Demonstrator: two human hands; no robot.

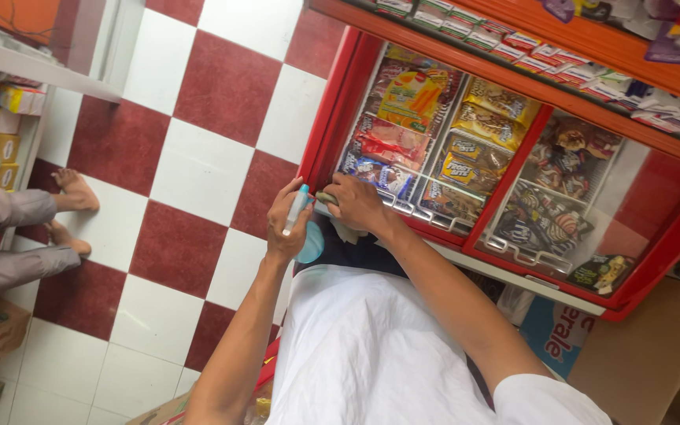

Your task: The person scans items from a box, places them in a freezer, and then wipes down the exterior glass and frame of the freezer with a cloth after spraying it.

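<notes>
Cloth pressed on the freezer lid's near corner, spray bottle held ready.

The right hand [356,203] clenches a greenish cloth [326,197] against the glass lid [434,157]; just beside it, the left hand [289,224] grips a spray bottle [299,206]. Best to wipe flat, nozzle aimed away.

Lying at nine o'clock, a seated person's bare feet [72,208] on the red-and-white checkered floor [198,157]. Sitting at five o'clock, a cardboard box [639,354]; lining the shelf [592,39] at one o'clock, small packets [513,43].

Two hands [320,212], one spray bottle [301,224], one cloth [326,197], one red freezer [332,118], two bare feet [74,189].
</notes>
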